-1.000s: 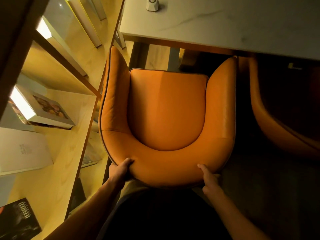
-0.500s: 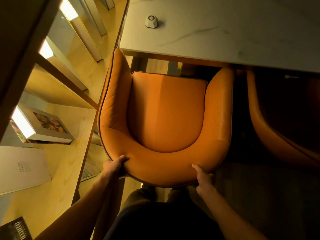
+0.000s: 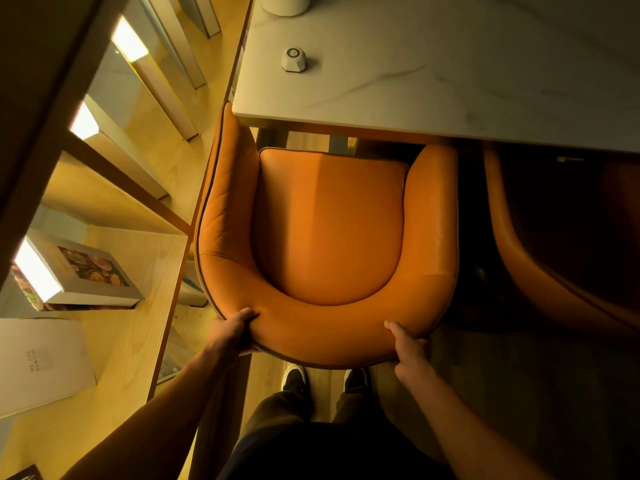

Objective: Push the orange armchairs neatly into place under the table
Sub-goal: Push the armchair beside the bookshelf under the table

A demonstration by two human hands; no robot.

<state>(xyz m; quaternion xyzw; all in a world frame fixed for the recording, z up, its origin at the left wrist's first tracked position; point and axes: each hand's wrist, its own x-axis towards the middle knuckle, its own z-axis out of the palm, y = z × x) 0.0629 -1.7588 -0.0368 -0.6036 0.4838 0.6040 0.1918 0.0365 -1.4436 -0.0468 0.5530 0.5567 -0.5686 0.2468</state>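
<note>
An orange leather armchair (image 3: pixel 329 230) stands below me, facing the white marble table (image 3: pixel 450 81). Its arm tips reach the table's near edge, the right one slipping under it. My left hand (image 3: pixel 230 332) grips the curved backrest at its left rear corner, thumb on top. My right hand (image 3: pixel 408 351) holds the backrest at its right rear, fingers wrapped behind. A second orange armchair (image 3: pixel 540 271) sits in shadow to the right, partly under the table.
A wooden shelf unit (image 3: pixel 138 306) with lit compartments and books runs close along the chair's left side. A small white device (image 3: pixel 294 58) and a white cylinder (image 3: pixel 285 3) sit on the table. My shoes (image 3: pixel 294 375) stand right behind the chair on the floor.
The chair has slid forward toward the table, and I have stepped back from it so my feet now show. Both hands keep their grip on the backrest.
</note>
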